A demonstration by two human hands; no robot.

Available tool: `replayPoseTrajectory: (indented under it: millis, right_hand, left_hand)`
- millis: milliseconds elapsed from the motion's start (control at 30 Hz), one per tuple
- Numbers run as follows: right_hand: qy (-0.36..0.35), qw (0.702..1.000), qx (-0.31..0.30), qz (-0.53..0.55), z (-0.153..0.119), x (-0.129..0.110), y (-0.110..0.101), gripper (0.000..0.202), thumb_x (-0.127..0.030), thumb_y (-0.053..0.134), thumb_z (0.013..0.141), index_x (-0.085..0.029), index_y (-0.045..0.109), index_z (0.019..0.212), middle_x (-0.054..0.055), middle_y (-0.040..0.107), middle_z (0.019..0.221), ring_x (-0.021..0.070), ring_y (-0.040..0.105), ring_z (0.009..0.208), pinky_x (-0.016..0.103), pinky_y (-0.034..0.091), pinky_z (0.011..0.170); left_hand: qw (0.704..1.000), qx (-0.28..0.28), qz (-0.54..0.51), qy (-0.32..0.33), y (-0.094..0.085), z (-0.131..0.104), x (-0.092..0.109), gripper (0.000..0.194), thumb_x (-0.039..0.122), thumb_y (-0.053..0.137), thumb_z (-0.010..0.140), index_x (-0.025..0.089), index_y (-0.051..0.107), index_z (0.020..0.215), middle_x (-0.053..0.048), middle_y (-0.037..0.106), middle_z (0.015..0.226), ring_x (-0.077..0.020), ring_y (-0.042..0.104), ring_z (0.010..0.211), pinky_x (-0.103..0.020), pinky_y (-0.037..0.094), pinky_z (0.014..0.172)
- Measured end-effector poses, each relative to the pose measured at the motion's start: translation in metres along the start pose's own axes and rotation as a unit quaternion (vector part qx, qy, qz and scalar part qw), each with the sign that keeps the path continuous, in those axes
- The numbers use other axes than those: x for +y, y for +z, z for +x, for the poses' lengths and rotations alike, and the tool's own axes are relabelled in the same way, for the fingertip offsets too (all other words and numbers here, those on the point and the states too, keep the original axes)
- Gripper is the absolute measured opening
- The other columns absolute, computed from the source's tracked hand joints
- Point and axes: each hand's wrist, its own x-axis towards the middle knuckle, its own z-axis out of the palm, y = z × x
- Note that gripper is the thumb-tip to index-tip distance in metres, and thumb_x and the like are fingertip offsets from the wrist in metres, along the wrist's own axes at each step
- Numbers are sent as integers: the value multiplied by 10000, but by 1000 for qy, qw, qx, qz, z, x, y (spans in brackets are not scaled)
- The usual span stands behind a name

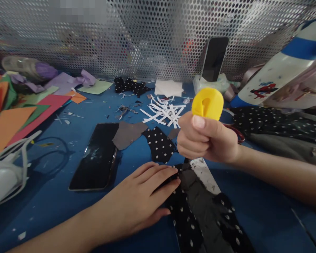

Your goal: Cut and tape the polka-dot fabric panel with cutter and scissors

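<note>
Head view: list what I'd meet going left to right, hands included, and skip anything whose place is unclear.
Large orange sheet → flat-lying black phone → left hand → right hand, holding up a yellow piece → large white-and-blue bottle.

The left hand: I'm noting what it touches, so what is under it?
The dotted black piece shows around the fingers of the left hand, and the blue tabletop beside the wrist. What lies directly beneath the palm is covered.
</note>
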Motion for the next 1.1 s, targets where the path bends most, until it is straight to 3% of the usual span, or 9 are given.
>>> replayPoseTrajectory:
  millis: [167,367,567,800,900,1100]
  right_hand:
    - [-1,999,-39,14,0,1,10,469,-336,553,960,-192,299,593,-111,213,474,21,174,368,167,165,358]
    - [-8,999,-32,12,-2,2,9,461,-357,568,952,-196,311,605,-113,211,479,31,171,374,177,159,359]
    - [-4,1000,28,-10,-4,-6,5,507,-388,491,989,-205,251,582,-105,184,464,43,132,378,199,151,361]
    - [14,999,39,-15,-3,-3,8,478,-335,482,983,-195,263,582,-99,185,470,33,145,390,192,150,380]
    - [12,1000,10,-16,-3,-1,10,462,-333,493,979,-191,281,594,-99,189,469,31,153,386,189,149,376]
    - [71,990,-10,-124,-11,-7,20,462,-465,646,905,-174,438,612,-70,354,540,54,335,461,225,251,431]
  left_hand:
    - [1000,13,3,2,1,1,0,468,347,537,983,155,480,1406,-87,497,1454,-255,444,1326,-449,355,1167]
    - [1000,8,-3,5,-1,1,1,468,341,554,972,155,486,1396,-91,511,1443,-255,465,1314,-453,371,1156]
    - [1000,12,-1,7,-2,2,1,464,322,567,965,156,489,1391,-99,515,1442,-259,470,1317,-458,384,1144]
    - [1000,14,-8,7,0,1,0,468,346,555,973,149,488,1392,-87,501,1462,-249,461,1326,-433,358,1164]
    - [1000,17,-6,4,1,0,0,469,353,539,982,149,482,1400,-87,499,1467,-247,456,1335,-438,348,1171]
    - [1000,25,1,5,-2,1,1,485,348,573,965,137,488,1392,-113,531,1425,-251,476,1326,-433,380,1154]
